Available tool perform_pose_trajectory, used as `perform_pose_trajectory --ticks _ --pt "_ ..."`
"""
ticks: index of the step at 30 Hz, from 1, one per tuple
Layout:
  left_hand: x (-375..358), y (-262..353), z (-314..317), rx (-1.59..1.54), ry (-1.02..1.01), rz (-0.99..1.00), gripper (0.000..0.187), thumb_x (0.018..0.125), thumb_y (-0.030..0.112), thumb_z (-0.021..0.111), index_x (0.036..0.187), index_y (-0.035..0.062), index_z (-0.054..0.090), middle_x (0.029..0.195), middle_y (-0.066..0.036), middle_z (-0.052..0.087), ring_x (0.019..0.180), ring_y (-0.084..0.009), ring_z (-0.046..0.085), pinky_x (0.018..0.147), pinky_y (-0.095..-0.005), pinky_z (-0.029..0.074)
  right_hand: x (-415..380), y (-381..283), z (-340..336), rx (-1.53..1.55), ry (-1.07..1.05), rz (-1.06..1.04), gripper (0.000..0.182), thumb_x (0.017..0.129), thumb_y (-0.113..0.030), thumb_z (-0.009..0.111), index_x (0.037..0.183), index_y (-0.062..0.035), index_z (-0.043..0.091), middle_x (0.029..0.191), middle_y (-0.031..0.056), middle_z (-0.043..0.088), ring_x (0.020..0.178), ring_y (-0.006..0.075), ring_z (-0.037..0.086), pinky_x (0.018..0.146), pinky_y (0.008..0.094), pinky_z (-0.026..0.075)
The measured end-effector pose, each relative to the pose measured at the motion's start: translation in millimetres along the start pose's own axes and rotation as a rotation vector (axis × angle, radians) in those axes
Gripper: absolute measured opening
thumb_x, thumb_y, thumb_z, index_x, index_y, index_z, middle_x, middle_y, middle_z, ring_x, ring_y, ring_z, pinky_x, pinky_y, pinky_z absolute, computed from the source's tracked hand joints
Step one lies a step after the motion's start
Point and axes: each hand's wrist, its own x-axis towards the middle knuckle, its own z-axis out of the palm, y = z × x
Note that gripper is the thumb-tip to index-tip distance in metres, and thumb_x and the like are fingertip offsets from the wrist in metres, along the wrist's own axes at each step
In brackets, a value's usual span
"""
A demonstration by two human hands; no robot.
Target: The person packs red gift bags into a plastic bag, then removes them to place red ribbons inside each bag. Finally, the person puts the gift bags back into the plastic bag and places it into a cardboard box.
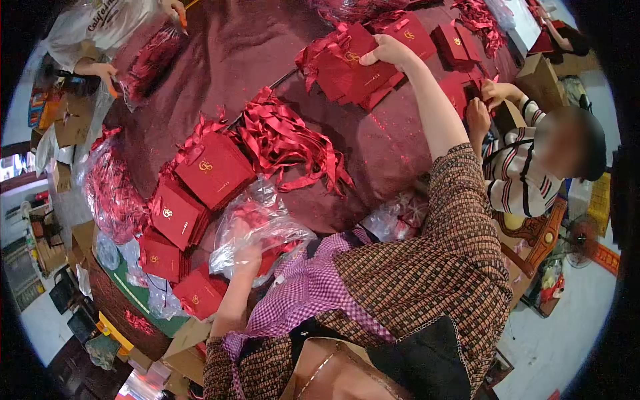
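My right hand [387, 53] reaches far across the cloth-covered table [373, 150], thumb and fingers closed on the edge of a fanned pile of red bags [350, 70] with gold print. Near my body my left hand [247, 253] is inside or behind a clear plastic bag [283, 230] with red material in it; its fingers are hidden by the plastic. Stacks of red bags [213, 170] lie to the left of it, with further stacks [177, 213] below. A heap of red ribbons [283, 140] lies beyond the plastic bag.
A person in a striped top [520, 167] handles red bags at the right. At the upper left, another person's hands hold a plastic-wrapped red bundle [148, 60]. A full plastic bag [113, 187] sits at the left edge. More ribbons [483, 27] lie at the far right.
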Motion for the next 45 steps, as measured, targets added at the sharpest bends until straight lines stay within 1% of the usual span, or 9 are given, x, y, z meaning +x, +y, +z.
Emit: perform_pose_trajectory --ticks 6,10,23,25,32,35,40,41,45 --pt "-0.2 -0.1 0.1 -0.026 -0.018 -0.048 0.055 0.079 0.017 0.059 0.128 -0.0047 0.046 0.14 -0.027 0.035 0.131 -0.039 0.033 0.109 -0.0509 0.024 -10.1 -18.8 10.7 -0.292 0.011 -0.141 0.054 0.062 -0.002 0.073 0.114 0.0059 0.058 0.103 0.0129 0.067 0.096 0.0215 0.062 0.086 0.033 0.047" --pt "-4.8 -17.6 23.2 -0.036 0.075 -0.035 0.054 0.075 0.017 0.063 0.124 -0.0016 0.05 0.134 -0.023 0.043 0.127 -0.0402 0.035 0.11 -0.0428 0.024 -34.5 -43.0 45.8 -0.986 0.15 -0.372 0.042 0.062 -0.017 0.072 0.096 0.0026 0.056 0.088 0.0219 0.063 0.087 0.0389 0.061 0.075 0.0456 0.049" --pt "-4.3 -13.8 17.1 0.089 -0.114 -0.028 0.059 0.091 0.029 0.047 0.138 -0.0034 0.033 0.146 -0.025 0.027 0.137 -0.037 0.024 0.112 -0.0487 0.018 -68.3 -25.1 123.2 -0.815 0.047 -0.186 0.053 0.072 -0.026 0.075 0.11 -0.0022 0.046 0.101 0.0219 0.061 0.1 0.0382 0.058 0.082 0.0465 0.047" --pt "-4.6 -11.0 20.2 -0.021 0.066 -0.031 0.045 0.078 0.012 0.06 0.123 0.0061 0.056 0.141 -0.021 0.038 0.134 -0.0373 0.03 0.114 -0.0442 0.021 -66.5 -22.8 125.0 -0.845 0.084 -0.181 0.039 0.075 -0.021 0.068 0.102 -0.0009 0.049 0.099 0.0212 0.062 0.097 0.0377 0.06 0.079 0.0476 0.048" --pt "-3.9 5.2 0.2 -0.184 0.033 -0.129 0.044 0.081 0.013 0.057 0.124 0.0058 0.054 0.141 -0.021 0.037 0.134 -0.0364 0.03 0.113 -0.0387 0.022 -98.3 -51.5 109.9 -0.842 0.186 -0.242 0.045 0.077 -0.019 0.068 0.115 -0.0032 0.051 0.095 0.0233 0.063 0.094 0.0399 0.06 0.078 0.0472 0.047" --pt "-7.2 -12.5 11.9 0.151 0.057 0.112 0.039 0.084 0.015 0.053 0.122 0.0057 0.055 0.14 -0.021 0.037 0.134 -0.0352 0.03 0.111 -0.0366 0.025 -146.3 -87.7 95.7 -0.985 0.131 -0.185 0.044 0.077 -0.018 0.067 0.116 -0.0029 0.05 0.089 0.022 0.064 0.091 0.0391 0.061 0.077 0.0467 0.048" --pt "-8.7 -13.0 12.0 -0.149 -0.072 0.012 0.052 0.082 0.019 0.056 0.132 0.0089 0.048 0.148 -0.022 0.025 0.139 -0.0362 0.019 0.113 -0.0498 0.014 -156.2 -10.5 100.0 -1.071 0.034 -0.281 0.042 0.074 -0.019 0.071 0.104 -0.0022 0.046 0.085 0.0194 0.064 0.084 0.0383 0.063 0.07 0.0464 0.051" --pt "-8.3 -10.0 9.9 -0.155 -0.065 0.017 0.052 0.082 0.019 0.056 0.132 0.0089 0.048 0.148 -0.022 0.025 0.139 -0.0362 0.019 0.113 -0.0498 0.014 -155.0 -3.8 109.5 -1.026 -0.039 -0.117 0.048 0.071 -0.02 0.073 0.105 -0.0011 0.045 0.086 0.0208 0.063 0.086 0.0378 0.063 0.073 0.0462 0.051" --pt "-7.4 -5.5 5.9 -0.003 0.13 0.101 0.05 0.082 0.017 0.053 0.13 0.0021 0.048 0.144 -0.024 0.032 0.135 -0.0379 0.028 0.112 -0.0428 0.021 -167.6 21.6 117.8 -0.975 0.239 -0.248 0.054 0.071 -0.023 0.075 0.108 -0.001 0.042 0.094 0.0213 0.062 0.095 0.0383 0.06 0.078 0.047 0.049"
